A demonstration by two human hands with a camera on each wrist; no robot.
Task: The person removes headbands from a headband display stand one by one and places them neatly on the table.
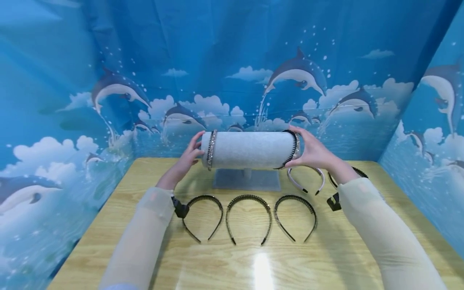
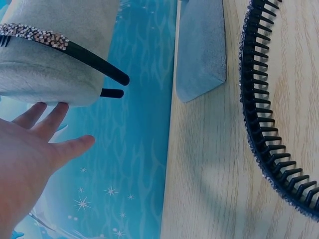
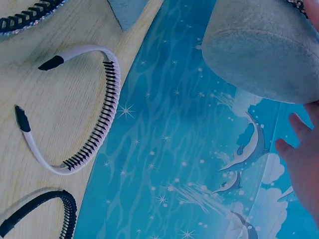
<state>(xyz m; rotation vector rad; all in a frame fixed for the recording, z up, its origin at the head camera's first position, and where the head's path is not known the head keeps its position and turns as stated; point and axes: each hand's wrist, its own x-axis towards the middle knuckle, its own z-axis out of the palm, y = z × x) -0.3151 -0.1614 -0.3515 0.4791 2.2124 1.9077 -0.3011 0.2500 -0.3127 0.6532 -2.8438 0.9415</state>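
Note:
A grey plush roll (image 1: pixel 250 150) lies sideways on a stand with a grey base (image 1: pixel 247 180). Around its left part sits a glittery black headband (image 1: pixel 211 150), whose dark tips stick out past the roll in the left wrist view. My left hand (image 1: pixel 189 158) is at the roll's left end, its fingers spread and the fingertips touching it. At the other end my right hand (image 1: pixel 312 150) holds a second glittery toothed headband (image 1: pixel 296 146) over the roll, thumb below and index finger above. In the right wrist view, most of that headband is out of frame.
Along the wooden table (image 1: pixel 217 266) lie a left headband (image 1: pixel 221 209), a middle headband (image 1: pixel 249 197) and a right headband (image 1: pixel 297 197). Behind them are a white headband (image 3: pixel 112 94) and a black headband (image 3: pixel 70 209), near my right forearm. A blue dolphin-print backdrop (image 1: pixel 217 48) stands close behind the roll.

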